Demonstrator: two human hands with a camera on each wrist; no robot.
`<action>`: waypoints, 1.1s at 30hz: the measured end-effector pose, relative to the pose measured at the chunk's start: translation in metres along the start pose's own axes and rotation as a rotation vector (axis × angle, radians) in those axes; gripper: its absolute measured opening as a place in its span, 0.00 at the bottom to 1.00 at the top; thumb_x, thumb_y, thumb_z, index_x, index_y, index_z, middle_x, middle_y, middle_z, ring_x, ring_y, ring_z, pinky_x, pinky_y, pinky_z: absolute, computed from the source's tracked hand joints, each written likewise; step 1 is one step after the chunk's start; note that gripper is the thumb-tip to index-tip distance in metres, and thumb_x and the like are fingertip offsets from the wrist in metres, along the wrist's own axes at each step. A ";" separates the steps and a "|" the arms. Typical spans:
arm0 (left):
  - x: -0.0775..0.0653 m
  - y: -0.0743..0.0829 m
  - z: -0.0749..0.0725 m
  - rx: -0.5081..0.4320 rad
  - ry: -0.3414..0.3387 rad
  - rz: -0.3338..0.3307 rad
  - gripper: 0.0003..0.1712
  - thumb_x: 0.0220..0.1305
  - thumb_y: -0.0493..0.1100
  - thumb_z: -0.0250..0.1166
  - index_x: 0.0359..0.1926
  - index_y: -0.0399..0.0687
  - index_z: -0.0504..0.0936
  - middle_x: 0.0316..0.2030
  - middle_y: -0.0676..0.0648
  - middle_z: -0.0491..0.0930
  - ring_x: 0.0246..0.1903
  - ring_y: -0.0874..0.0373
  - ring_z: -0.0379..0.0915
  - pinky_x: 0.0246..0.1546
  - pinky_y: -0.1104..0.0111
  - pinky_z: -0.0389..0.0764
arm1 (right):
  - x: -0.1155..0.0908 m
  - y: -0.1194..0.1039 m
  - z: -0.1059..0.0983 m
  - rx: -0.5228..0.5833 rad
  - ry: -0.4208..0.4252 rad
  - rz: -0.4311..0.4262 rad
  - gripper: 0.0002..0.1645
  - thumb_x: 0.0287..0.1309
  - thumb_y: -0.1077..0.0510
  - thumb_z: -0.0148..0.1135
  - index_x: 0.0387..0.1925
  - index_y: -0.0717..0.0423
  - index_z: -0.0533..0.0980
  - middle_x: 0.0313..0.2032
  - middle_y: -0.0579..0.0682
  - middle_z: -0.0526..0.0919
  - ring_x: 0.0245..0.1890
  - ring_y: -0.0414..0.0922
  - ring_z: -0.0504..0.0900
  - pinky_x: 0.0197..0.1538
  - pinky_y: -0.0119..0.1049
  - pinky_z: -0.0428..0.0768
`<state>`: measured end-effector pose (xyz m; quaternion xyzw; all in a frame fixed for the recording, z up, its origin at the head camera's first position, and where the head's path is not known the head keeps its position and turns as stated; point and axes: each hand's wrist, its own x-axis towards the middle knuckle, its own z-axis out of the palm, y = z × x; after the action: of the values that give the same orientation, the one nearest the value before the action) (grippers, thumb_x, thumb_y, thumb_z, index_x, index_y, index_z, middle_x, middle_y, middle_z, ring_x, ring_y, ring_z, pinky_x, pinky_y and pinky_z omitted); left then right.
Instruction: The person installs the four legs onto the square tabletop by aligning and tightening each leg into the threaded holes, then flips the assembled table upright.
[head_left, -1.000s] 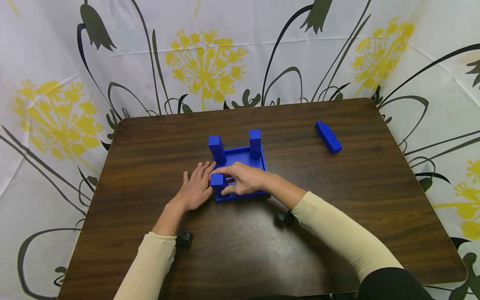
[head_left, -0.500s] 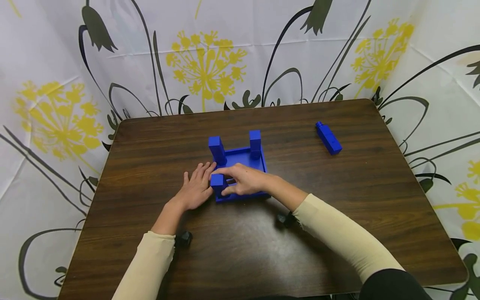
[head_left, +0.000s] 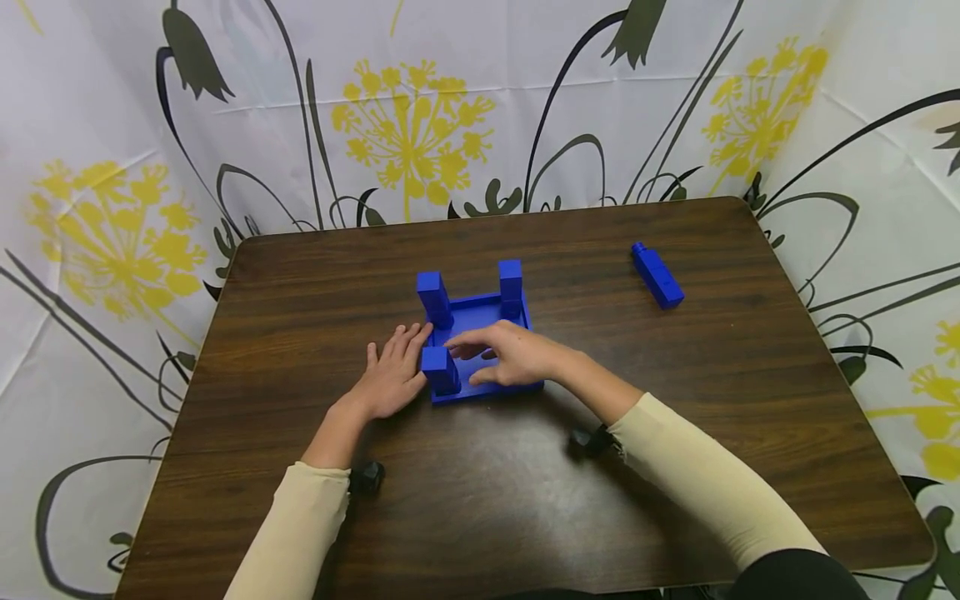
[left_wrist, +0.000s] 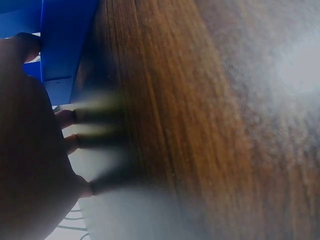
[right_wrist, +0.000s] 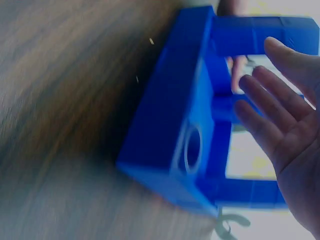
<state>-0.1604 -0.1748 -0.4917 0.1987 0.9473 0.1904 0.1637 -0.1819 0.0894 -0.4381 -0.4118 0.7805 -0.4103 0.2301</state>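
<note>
A shallow blue square tray-like base (head_left: 487, 394) lies on the table, bearing three upright blue square posts. The near left post (head_left: 439, 370) stands just left of my right hand (head_left: 517, 354). That hand hovers over the base, its fingers loosely bent and apart from the post, holding nothing. My left hand (head_left: 388, 377) rests with spread fingers against the base's left side. At the back corners stand the far left post (head_left: 434, 298) and far right post (head_left: 511, 287). In the right wrist view, the post-free corner shows a round hole (right_wrist: 193, 150).
A loose blue post (head_left: 657, 276) with a round stub at one end lies at the back right of the brown wooden table (head_left: 750, 400). A patterned white curtain (head_left: 480, 125) hangs behind the table. Dark wrist cameras sit under both sleeves.
My right hand has let go of the near left post and moved a little to the right. The left hand, base and posts have stayed in place.
</note>
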 end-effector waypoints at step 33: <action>-0.002 0.000 -0.001 0.004 -0.002 0.011 0.41 0.71 0.51 0.45 0.79 0.59 0.36 0.77 0.41 0.38 0.75 0.43 0.26 0.63 0.33 0.29 | -0.189 0.129 -0.138 -0.918 0.389 0.385 0.50 0.47 0.78 0.66 0.72 0.54 0.61 0.73 0.57 0.57 0.70 0.58 0.59 0.41 0.59 0.77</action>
<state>-0.1594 -0.1763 -0.4901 0.2047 0.9464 0.1894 0.1633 -0.2312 0.3505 -0.4640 -0.2356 0.9694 -0.0458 -0.0516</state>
